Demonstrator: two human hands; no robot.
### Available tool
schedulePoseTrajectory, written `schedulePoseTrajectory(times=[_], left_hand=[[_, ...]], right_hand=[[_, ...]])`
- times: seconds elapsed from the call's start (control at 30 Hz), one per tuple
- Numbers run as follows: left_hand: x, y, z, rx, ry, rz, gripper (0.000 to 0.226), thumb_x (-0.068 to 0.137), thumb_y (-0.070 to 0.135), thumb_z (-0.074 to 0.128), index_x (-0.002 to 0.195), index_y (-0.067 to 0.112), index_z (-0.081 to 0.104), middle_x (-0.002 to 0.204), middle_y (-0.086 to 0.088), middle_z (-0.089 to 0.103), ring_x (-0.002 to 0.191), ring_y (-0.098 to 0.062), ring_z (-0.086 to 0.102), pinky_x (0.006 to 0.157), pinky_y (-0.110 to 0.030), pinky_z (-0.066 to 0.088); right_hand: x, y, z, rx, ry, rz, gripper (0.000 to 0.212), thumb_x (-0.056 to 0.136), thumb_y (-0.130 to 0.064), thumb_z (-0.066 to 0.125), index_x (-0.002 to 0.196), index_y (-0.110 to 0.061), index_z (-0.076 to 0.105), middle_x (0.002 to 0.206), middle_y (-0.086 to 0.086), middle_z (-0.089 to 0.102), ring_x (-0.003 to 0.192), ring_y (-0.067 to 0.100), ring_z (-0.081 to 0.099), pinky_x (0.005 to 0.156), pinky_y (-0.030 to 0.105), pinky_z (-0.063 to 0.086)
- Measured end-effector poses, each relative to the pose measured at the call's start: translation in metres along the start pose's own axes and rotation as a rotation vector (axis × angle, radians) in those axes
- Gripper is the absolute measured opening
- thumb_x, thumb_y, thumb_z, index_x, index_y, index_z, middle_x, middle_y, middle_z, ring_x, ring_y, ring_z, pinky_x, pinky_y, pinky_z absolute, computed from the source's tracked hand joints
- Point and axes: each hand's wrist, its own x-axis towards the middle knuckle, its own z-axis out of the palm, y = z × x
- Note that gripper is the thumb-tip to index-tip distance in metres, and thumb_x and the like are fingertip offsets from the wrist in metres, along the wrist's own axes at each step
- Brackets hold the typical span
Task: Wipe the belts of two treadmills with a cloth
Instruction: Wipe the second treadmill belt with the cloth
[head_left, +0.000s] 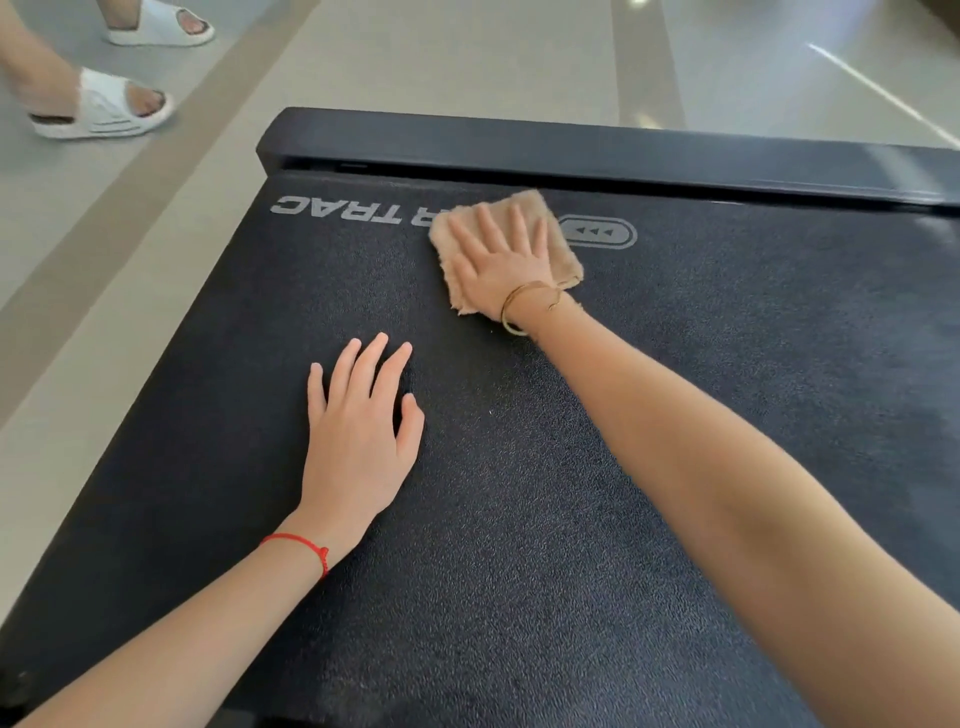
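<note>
Cloth (556, 244) lies under the flat, spread right hand (501, 265); pressed only, it could bunch and slip out past the fingertips on the belt (571, 493).

head cam, looks down fwd, close on belt (519, 519)

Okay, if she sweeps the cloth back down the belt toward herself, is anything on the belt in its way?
Nothing directly; the left hand rests flat on the belt, nearer her and left of the cloth under the right hand.
</note>
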Motion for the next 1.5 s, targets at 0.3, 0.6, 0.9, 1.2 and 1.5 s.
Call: schedulePoseTrajectory(times=[0.3, 0.6, 0.9, 1.2, 1.5], left_hand=[[-0.001, 0.000, -0.001, 0.009, -0.020, 0.006, 0.053, 0.101, 0.032, 0.035, 0.153, 0.021, 0.035, 0.161, -0.002, 0.029, 0.151, -0.023, 0.019, 0.122, -0.055, 0.014], [0.001, 0.001, 0.000, -0.001, -0.002, 0.000, 0.054, 0.099, 0.033, 0.034, 0.151, 0.020, 0.037, 0.160, -0.004, 0.032, 0.151, -0.024, 0.020, 0.122, -0.056, 0.014], [0.001, -0.004, 0.000, -0.013, -0.013, 0.017, 0.053, 0.100, 0.034, 0.034, 0.152, 0.023, 0.035, 0.160, -0.001, 0.030, 0.151, -0.021, 0.018, 0.123, -0.054, 0.013], [0.001, -0.001, 0.001, -0.029, 0.016, 0.020, 0.051, 0.099, 0.029, 0.039, 0.149, 0.019, 0.040, 0.158, -0.004, 0.034, 0.150, -0.024, 0.022, 0.121, -0.057, 0.015], [-0.001, -0.001, -0.001, -0.029, 0.016, 0.020, 0.050, 0.100, 0.029, 0.040, 0.149, 0.020, 0.040, 0.158, -0.003, 0.034, 0.150, -0.023, 0.022, 0.121, -0.057, 0.015]], right_hand=[[-0.067, 0.049, 0.009, -0.001, 0.052, -0.103, 0.054, 0.102, -0.053, 0.011, 0.155, -0.045, 0.002, 0.165, -0.007, -0.001, 0.151, 0.029, -0.011, 0.120, 0.053, -0.011], [0.034, 0.034, -0.014, 0.047, -0.004, 0.154, 0.057, 0.102, -0.050, 0.009, 0.157, -0.037, 0.002, 0.166, -0.001, -0.006, 0.150, 0.036, -0.012, 0.117, 0.060, -0.013], [0.008, 0.035, -0.005, 0.034, 0.000, -0.048, 0.054, 0.103, -0.053, 0.011, 0.155, -0.043, 0.004, 0.166, -0.007, -0.003, 0.151, 0.032, -0.013, 0.119, 0.054, -0.013], [-0.024, 0.129, -0.018, 0.062, -0.018, 0.310, 0.057, 0.102, -0.051, 0.011, 0.156, -0.038, 0.002, 0.166, -0.003, -0.007, 0.150, 0.034, -0.016, 0.117, 0.058, -0.014], [-0.132, 0.039, 0.017, -0.013, 0.027, -0.209, 0.056, 0.100, -0.055, 0.004, 0.155, -0.044, -0.002, 0.165, -0.009, -0.002, 0.150, 0.030, -0.014, 0.119, 0.054, -0.013]])
